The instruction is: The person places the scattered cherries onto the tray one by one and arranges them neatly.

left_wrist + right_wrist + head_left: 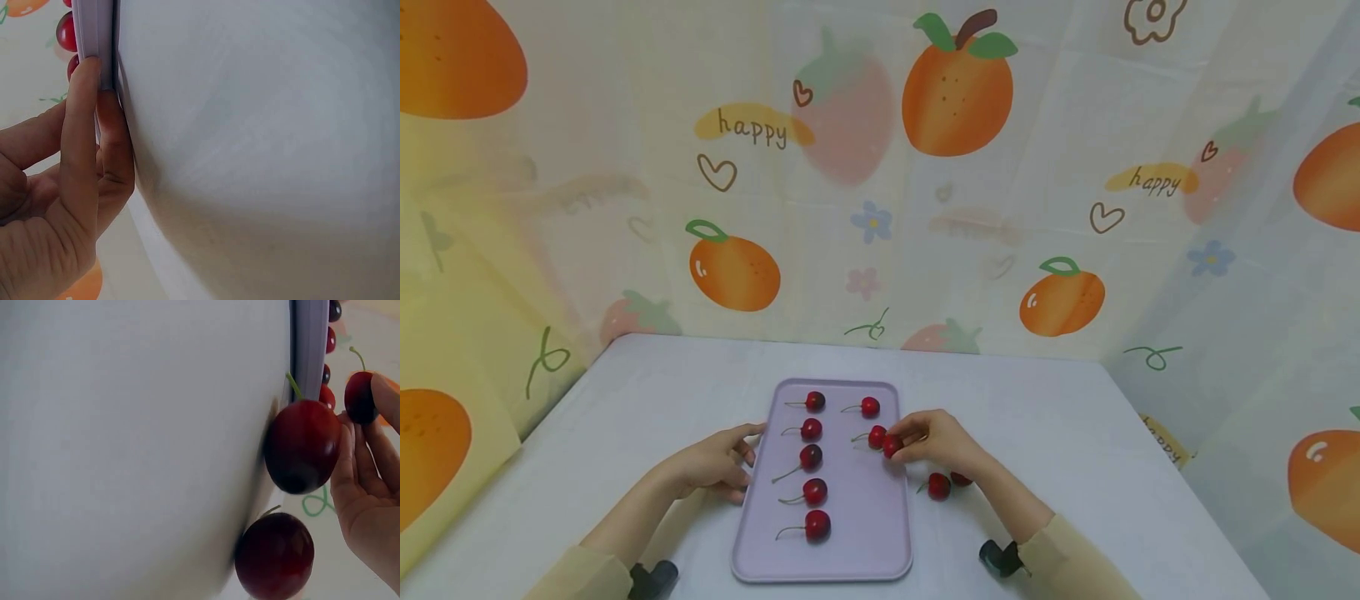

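A lilac tray [857, 542] lies on the white table with several dark red cherries in a left column, such as the lowest cherry [817, 526]. Two more sit at its upper right, a top cherry [870, 407] and a cherry [877, 437] below it. My right hand [942, 442] pinches another cherry [360, 398] between thumb and fingertips over the tray's right side, its stem free. My left hand [711, 462] rests at the left rim, fingertips touching the tray's outer side [100, 37] in the left wrist view.
Right of the tray, beneath my right forearm, lie a stemmed cherry [938, 486] and another cherry [960, 479] partly hidden by the arm. A fruit-printed cloth [820, 250] hangs behind the table [1037, 400]. Dark wrist devices [1000, 558] show near both sleeves.
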`<state>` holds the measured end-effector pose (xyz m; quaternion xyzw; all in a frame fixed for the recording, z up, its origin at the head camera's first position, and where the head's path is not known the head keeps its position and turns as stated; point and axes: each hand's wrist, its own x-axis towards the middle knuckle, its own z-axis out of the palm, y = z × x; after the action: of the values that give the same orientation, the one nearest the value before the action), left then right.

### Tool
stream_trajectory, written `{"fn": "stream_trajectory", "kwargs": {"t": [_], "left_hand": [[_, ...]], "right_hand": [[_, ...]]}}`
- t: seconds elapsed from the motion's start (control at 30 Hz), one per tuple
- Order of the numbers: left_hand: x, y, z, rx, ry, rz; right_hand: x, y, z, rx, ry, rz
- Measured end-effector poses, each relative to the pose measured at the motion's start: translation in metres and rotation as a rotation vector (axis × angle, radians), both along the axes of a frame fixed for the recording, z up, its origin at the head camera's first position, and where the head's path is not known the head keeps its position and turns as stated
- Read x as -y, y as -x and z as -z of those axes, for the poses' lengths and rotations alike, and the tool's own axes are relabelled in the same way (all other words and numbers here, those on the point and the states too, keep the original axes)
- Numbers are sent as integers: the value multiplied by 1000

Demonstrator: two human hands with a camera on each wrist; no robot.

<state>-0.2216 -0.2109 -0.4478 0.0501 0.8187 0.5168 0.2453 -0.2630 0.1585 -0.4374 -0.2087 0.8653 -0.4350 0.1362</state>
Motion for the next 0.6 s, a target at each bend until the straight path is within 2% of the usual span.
{"fn": "stream_trajectory", "kwargs": {"t": [0.43, 0.6], "left_hand": [[2, 3, -1, 3, 5, 36], [1, 3, 0, 3, 1, 19]], "right_hand": [[10, -8, 3, -12, -25, -36], [13, -9, 5, -31, -57, -44]]}}
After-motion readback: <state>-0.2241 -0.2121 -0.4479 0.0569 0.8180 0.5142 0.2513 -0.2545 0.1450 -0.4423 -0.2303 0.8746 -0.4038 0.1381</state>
